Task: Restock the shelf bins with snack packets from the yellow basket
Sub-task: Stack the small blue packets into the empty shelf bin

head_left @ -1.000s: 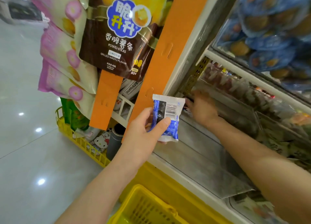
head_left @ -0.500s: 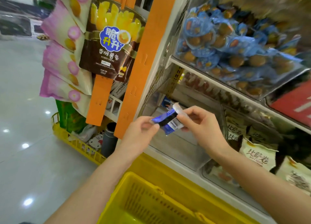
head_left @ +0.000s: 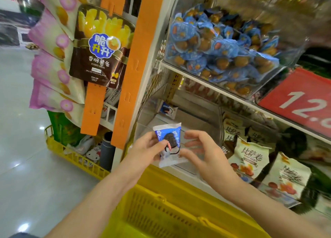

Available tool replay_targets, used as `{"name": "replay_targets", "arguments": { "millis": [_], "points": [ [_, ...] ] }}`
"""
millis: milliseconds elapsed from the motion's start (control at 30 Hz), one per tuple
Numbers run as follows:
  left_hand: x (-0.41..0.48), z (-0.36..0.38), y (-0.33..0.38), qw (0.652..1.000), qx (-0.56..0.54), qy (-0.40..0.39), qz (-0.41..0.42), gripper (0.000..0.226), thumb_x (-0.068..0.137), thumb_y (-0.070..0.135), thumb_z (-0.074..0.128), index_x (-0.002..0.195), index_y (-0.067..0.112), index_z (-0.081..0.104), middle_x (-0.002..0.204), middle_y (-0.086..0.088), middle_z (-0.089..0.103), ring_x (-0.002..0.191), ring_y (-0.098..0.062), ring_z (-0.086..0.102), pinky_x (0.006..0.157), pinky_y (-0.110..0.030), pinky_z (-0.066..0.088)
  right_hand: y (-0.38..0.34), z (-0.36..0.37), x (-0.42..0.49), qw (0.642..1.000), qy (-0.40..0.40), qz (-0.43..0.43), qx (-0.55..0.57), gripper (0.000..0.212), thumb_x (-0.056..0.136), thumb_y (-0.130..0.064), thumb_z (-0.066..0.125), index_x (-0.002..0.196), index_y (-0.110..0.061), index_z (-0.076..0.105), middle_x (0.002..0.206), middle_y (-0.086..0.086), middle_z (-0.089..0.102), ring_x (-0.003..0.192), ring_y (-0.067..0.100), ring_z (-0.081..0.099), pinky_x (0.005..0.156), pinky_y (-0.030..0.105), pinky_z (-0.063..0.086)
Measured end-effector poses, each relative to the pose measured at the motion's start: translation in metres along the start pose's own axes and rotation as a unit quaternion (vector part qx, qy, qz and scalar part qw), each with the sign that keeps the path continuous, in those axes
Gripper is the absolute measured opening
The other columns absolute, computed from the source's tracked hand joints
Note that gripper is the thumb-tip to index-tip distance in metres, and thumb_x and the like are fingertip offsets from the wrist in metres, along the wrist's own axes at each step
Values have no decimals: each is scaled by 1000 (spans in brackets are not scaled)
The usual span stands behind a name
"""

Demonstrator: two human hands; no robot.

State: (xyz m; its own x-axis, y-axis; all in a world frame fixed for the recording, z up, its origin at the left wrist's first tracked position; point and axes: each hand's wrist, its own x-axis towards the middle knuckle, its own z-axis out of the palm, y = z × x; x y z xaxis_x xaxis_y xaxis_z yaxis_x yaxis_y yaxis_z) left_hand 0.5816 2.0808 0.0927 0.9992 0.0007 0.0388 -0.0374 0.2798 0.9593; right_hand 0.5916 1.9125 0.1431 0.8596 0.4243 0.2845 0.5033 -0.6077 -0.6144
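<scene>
Snack packet (head_left: pixel 169 143), blue and white, is pinched at its left edge by the left hand (head_left: pixel 145 148), with the thumb laid over the front. The right hand (head_left: pixel 204 153) is held released just beside the packet's right edge, its fingers spread and loosely bent. Whether its thumb touches the wrapper cannot be told through the blur.

The packet is held upright in front of the clear bin (head_left: pixel 197 118) at the left end of the lower shelf, above the yellow basket (head_left: pixel 161 211). A second packet (head_left: pixel 167 109) is seen at the back of that bin.

Cream packets (head_left: pixel 250 159) are stacked in the next bin to the right. On the upper shelf, blue-wrapped snacks (head_left: pixel 223 46) are heaped in a clear bin, with a red price sign (head_left: pixel 300 101) at its right. Orange strips (head_left: pixel 141 58) and a brown bag (head_left: pixel 102 48) are hung at the shelf's left end.
</scene>
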Motion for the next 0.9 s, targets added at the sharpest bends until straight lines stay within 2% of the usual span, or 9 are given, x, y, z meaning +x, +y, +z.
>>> {"name": "replay_targets", "arguments": {
  "millis": [167, 300, 433, 533, 667, 700, 767, 833, 900],
  "points": [
    [1, 4, -6, 989, 131, -13, 71, 24, 92, 18, 53, 104, 39, 54, 102, 15, 63, 96, 0, 60, 73, -17, 47, 5, 5, 18, 977, -54, 148, 141, 34, 87, -26, 62, 119, -22, 52, 108, -9, 65, 91, -1, 64, 77, 10, 49],
    [7, 10, -11, 988, 122, 23, 98, 23, 92, 15, 54, 105, 34, 53, 100, 14, 63, 89, 5, 61, 69, -11, 47, 9, 10, 23, 966, -89, 145, 195, 27, 81, -14, 70, 106, -21, 62, 97, -8, 72, 88, 2, 68, 74, 11, 51],
    [26, 4, -6, 952, 249, 57, 167, 22, 93, 20, 51, 111, 33, 48, 104, 18, 58, 94, 8, 55, 80, -16, 47, 16, 3, 44, 972, -28, 134, 191, 25, 80, -14, 72, 104, -21, 65, 94, -5, 73, 86, 5, 68, 68, 9, 49],
    [46, -12, -3, 872, 426, 75, 230, 33, 96, 27, 44, 129, 26, 44, 121, 13, 51, 111, -1, 46, 96, -22, 37, 29, -7, 76, 986, 60, 123, 92, 25, 82, -20, 70, 105, -28, 62, 94, -13, 69, 80, -2, 64, 66, 7, 47],
    [68, -32, -10, 742, 622, 19, 251, 33, 98, 36, 27, 122, 25, 48, 119, 8, 54, 108, -9, 47, 93, -24, 30, 60, -10, 128, 983, 83, 150, -67, 38, 84, -22, 69, 118, -10, 59, 101, 1, 64, 74, 3, 55, 52, 4, 39],
    [71, -34, -11, 729, 636, 12, 253, 38, 98, 39, 21, 116, 26, 51, 114, 8, 57, 104, -9, 49, 92, -24, 29, 68, -9, 140, 978, 72, 161, -111, 38, 84, -23, 68, 119, -8, 59, 105, 6, 65, 76, 8, 56, 52, 7, 39],
    [75, -40, -14, 712, 650, 1, 264, 51, 94, 45, 11, 107, 27, 57, 101, 10, 60, 96, -8, 51, 87, -24, 27, 85, -4, 164, 962, 25, 178, -206, 39, 88, -25, 63, 122, -8, 58, 116, 10, 64, 96, 21, 60, 70, 19, 39],
    [79, -45, -17, 714, 641, -6, 282, 57, 91, 47, 8, 101, 27, 59, 91, 12, 57, 90, -9, 51, 82, -23, 24, 102, 2, 185, 952, -12, 192, -239, 40, 90, -25, 59, 127, -9, 55, 123, 12, 60, 110, 27, 56, 87, 29, 41],
    [80, -49, -20, 720, 628, -12, 296, 56, 91, 47, 7, 98, 26, 58, 88, 13, 52, 88, -9, 50, 80, -21, 21, 118, 9, 201, 945, -24, 200, -256, 38, 90, -23, 59, 125, -8, 56, 123, 14, 59, 112, 29, 55, 93, 34, 41]
  ]
}}
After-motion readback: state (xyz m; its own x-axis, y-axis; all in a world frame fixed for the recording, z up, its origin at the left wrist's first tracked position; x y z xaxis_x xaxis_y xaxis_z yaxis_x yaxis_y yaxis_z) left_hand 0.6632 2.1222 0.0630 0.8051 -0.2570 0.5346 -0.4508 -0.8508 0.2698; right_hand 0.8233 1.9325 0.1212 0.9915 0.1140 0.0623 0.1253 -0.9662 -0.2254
